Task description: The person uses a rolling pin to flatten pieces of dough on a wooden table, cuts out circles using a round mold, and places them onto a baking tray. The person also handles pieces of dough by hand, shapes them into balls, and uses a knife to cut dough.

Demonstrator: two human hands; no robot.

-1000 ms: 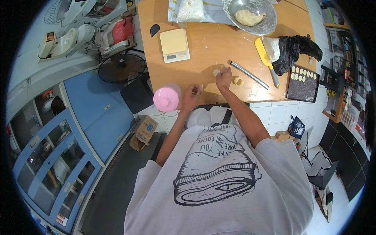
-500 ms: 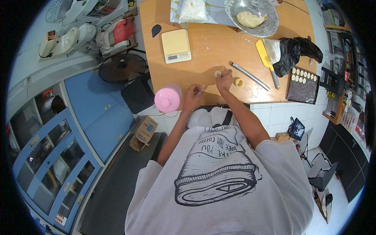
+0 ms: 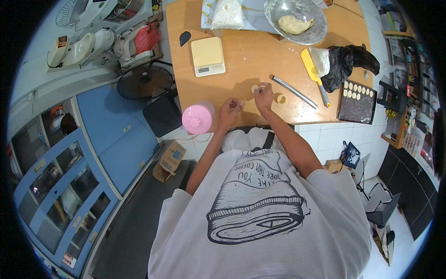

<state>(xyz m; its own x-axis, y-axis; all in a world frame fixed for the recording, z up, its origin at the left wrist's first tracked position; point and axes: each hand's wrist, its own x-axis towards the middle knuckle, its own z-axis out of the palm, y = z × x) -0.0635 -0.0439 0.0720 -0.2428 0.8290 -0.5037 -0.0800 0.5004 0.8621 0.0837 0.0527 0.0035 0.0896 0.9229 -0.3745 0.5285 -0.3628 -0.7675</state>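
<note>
right hand [image 3: 264, 97]: fingers bunched over the table [image 3: 251, 53], a pale disc [image 3: 254, 88] seen at their tips.

left hand [image 3: 229, 110]: fingers curled toward the thumb; whether anything is pinched by either hand cannot be told at this size.

ring [image 3: 285, 99], yellowish: placed just right of the right hand.

tube [image 3: 294, 91], metal: laid slantwise near the ring.

tub [image 3: 197, 119], pink: stood just left of the left hand.

scale [image 3: 207, 53]: set beyond the tub.

spatula [image 3: 311, 66], yellow: laid beside a black bag [image 3: 338, 69].

tray [image 3: 355, 110]: set at the table's right edge, further discs [image 3: 354, 95] arranged in rows.

bowl [image 3: 319, 33]: set at the far side, dough [image 3: 295, 24] contained.
</note>
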